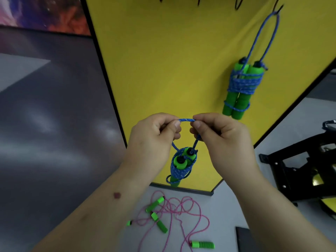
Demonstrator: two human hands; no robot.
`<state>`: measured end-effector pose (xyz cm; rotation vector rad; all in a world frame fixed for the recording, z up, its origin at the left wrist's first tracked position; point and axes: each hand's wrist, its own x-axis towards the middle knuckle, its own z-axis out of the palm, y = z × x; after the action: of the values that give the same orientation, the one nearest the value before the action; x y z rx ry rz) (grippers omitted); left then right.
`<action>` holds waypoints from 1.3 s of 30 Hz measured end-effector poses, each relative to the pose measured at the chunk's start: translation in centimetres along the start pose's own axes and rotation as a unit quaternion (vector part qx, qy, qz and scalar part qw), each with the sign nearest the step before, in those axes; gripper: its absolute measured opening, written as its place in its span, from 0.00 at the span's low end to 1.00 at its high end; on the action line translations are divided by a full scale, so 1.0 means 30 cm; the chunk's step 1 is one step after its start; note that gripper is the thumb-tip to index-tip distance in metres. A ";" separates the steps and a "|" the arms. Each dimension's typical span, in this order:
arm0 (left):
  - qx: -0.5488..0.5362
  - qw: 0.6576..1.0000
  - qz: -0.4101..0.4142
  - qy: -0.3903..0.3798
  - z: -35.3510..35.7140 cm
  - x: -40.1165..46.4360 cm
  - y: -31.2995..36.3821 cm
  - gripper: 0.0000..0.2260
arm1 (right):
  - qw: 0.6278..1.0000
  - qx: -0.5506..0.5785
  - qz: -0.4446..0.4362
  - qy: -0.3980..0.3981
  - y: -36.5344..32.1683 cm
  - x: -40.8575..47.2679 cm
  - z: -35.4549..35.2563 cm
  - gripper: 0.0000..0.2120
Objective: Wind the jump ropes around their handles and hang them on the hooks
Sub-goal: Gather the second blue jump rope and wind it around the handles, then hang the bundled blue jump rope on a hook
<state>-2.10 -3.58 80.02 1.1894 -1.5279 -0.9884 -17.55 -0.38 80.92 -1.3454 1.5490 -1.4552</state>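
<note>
1. In front of the yellow board (163, 70), left hand (154, 135) & right hand (218, 135) each pinch the top of a blue rope loop (186, 120), knuckles nearly meeting.
2. Wound bundle (180, 164) hangs just below the hands, long axis vertical, green foam handles wrapped in braided cord.
3. Free hooks (199, 1) sit well above; hung bundle (243, 88) is upper right, nearer the right hand, so next move is prob. a lift up.
4. Pink ropes (174, 213) lie unwound on the floor.

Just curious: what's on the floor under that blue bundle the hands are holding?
Loose pink ropes with green handles lie tangled on the grey floor. The forearms hide the floor alongside.
</note>
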 end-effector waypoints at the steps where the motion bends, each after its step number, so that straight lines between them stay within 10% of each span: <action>1: 0.000 1.000 0.000 -0.002 -0.015 0.022 0.062 0.08 | 1.000 0.000 -0.002 0.001 -0.059 0.020 -0.012 0.07; 14: 0.004 1.000 0.028 -0.014 -0.029 0.307 0.526 0.07 | 0.998 -0.016 -0.031 0.042 -0.477 0.306 -0.160 0.06; 39: 0.045 0.999 0.004 0.003 0.237 0.640 0.481 0.11 | 0.966 -0.240 -0.024 0.096 -0.371 0.620 -0.224 0.09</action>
<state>-14.17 -19.01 95.64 1.2468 -1.5858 -0.9174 -26.33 -14.18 96.68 -1.5509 2.1066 -1.3161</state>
